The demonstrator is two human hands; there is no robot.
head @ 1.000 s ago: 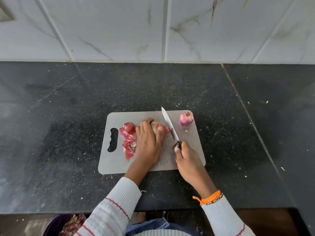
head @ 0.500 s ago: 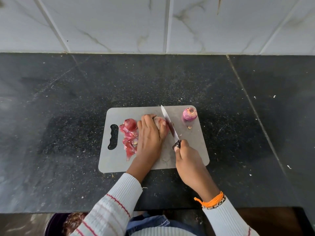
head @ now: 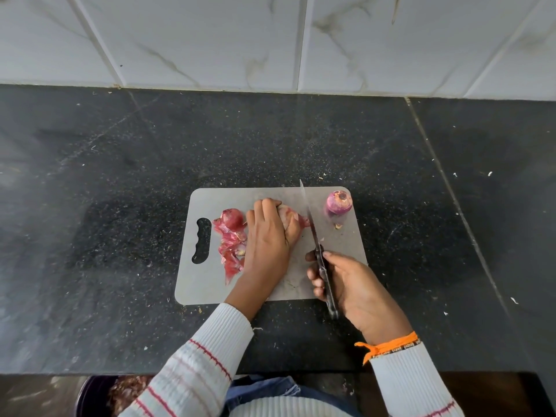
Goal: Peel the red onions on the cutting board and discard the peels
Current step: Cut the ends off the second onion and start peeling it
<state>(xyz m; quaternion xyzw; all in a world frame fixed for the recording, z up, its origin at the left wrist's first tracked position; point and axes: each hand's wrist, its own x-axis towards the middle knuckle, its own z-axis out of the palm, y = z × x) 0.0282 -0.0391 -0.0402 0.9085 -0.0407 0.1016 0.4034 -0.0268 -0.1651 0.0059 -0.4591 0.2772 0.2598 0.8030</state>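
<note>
Because the head view looks down on the gray cutting board (head: 270, 197) from above, the onion in hand (head: 285, 216) shows only as a pale pink bulge under the left hand (head: 267, 236), whose fingers curl over it and pin it near the board's middle. Its long axis seems to run left to right, the tapered end pointing right toward the knife (head: 313, 236), though the hand hides most of it. The right hand (head: 349, 284) grips the knife handle, blade edge at that tip. I judge the bulb firm but round and apt to roll, its dry skin thin, brittle and slick; holding the body well back from the blade suits it. Another onion (head: 339, 203) stands at the board's far right corner, and loose peels (head: 231, 245) lie left of the hand. A dark bin (head: 93, 395) sits below the counter (head: 120, 206).
</note>
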